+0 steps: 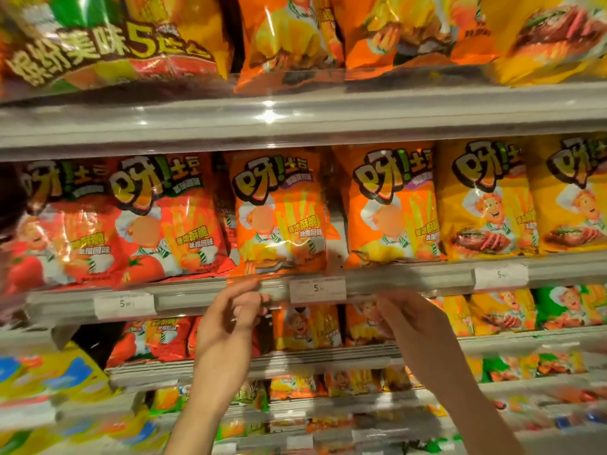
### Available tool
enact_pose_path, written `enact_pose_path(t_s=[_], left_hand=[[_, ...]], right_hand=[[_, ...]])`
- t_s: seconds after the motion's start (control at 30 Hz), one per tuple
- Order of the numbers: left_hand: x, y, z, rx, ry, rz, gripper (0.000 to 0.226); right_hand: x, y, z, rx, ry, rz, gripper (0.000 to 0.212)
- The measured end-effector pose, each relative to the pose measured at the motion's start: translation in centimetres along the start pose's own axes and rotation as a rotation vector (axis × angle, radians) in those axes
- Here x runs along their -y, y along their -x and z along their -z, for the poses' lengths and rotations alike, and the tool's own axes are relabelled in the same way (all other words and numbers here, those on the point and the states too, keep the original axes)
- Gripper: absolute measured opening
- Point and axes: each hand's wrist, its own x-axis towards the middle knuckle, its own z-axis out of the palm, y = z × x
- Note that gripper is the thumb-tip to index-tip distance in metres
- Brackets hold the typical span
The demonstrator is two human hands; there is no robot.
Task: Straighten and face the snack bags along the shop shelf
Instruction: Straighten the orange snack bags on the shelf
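Left hand (230, 310) pinches the shelf edge rail (197, 295) just below the orange snack bag (279, 215); right hand (410, 320) is blurred, its grip unclear.

orange snack bag (279, 215): 呀!土豆, 香浓酥脆 | top multipack (108, 44): 美味5 | price tag (317, 289): 5 (rest blurred)

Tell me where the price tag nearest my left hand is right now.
In the head view, the price tag sits on the middle shelf's front rail, just right of the left hand and below the orange snack bag.
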Motion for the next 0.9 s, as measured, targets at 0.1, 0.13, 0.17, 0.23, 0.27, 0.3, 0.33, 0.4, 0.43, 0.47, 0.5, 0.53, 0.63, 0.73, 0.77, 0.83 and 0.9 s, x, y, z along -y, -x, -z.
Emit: enact_pose_path(t_s=[0.1, 0.13, 0.17, 0.23, 0.27, 0.3, 0.33, 0.4, 0.43, 0.47, 0.5, 0.53, 0.63, 0.73, 0.77, 0.83, 0.9], left_hand=[[-1.2, -0.2, -0.9, -0.029, 0.003, -0.008, 0.014], [-1.4, -0.3, -1.0, -0.036, 0.015, -0.005, 0.013], [-1.5, -0.3, -0.9, -0.047, 0.02, -0.003, 0.013], [-1.9, -0.5, -0.8, -0.063, 0.039, -0.02, 0.015], [-2.1, -0.7, -0.9, -0.068, 0.062, -0.032, 0.016], [-2.3, -1.0, -0.9, -0.071, 0.086, -0.043, 0.017], [-2.5, -1.4, -1.0, -0.073, 0.111, -0.05, 0.017], [-2.7, -2.2, -1.3, -0.061, 0.159, -0.065, 0.017], [-2.7, -2.7, -1.4, -0.052, 0.174, -0.074, 0.017], [-2.7, -3.2, -1.4, -0.046, 0.187, -0.082, 0.017], [-2.7, -3.7, -1.2, -0.043, 0.202, -0.088, 0.017], [-2.7, -4.1, -0.9, -0.042, 0.215, -0.096, 0.017], [-2.6, -5.6, 0.3, -0.068, 0.135, -0.161, 0.012], [-2.5, -7.7, 0.6, -0.051, -0.015, -0.175, 0.039], [-2.5, -8.4, 0.4, -0.013, -0.073, -0.151, 0.055], [-2.7, -9.4, -0.5, 0.064, -0.146, -0.11, 0.082], [-3.2, -10.1, -1.6, 0.115, -0.157, -0.075, 0.088]], right_hand=[[0.5, -0.8, 0.1, 0.016, 0.026, 0.036, 0.017], [0.6, -1.1, 0.0, 0.012, 0.023, 0.039, 0.015], [0.6, -1.3, -0.1, 0.013, 0.012, 0.039, 0.014], [0.8, -1.6, -0.5, 0.029, -0.012, 0.055, 0.011], [1.0, -1.7, -0.6, 0.04, -0.021, 0.069, 0.011], [1.2, -1.8, -0.8, 0.051, -0.025, 0.088, 0.011], [1.4, -1.9, -0.9, 0.057, -0.023, 0.11, 0.012], [1.7, -2.3, -1.2, 0.065, -0.011, 0.139, 0.014], [2.1, -2.5, -1.4, 0.062, -0.027, 0.137, 0.014], [2.6, -2.7, -1.6, 0.057, -0.045, 0.132, 0.015], [3.3, -2.9, -1.8, 0.043, -0.04, 0.149, 0.016], [4.0, -3.2, -2.0, 0.03, -0.004, 0.2, 0.019], [6.4, -4.2, -3.0, 0.01, 0.101, 0.327, 0.023], [8.4, -5.9, -4.9, -0.011, -0.035, 0.236, 0.007], [8.8, -6.7, -5.7, -0.014, -0.023, 0.201, 0.009], [9.1, -8.3, -7.2, -0.023, 0.151, 0.183, 0.045], [9.6, -9.4, -8.7, -0.004, 0.234, 0.108, 0.082]])
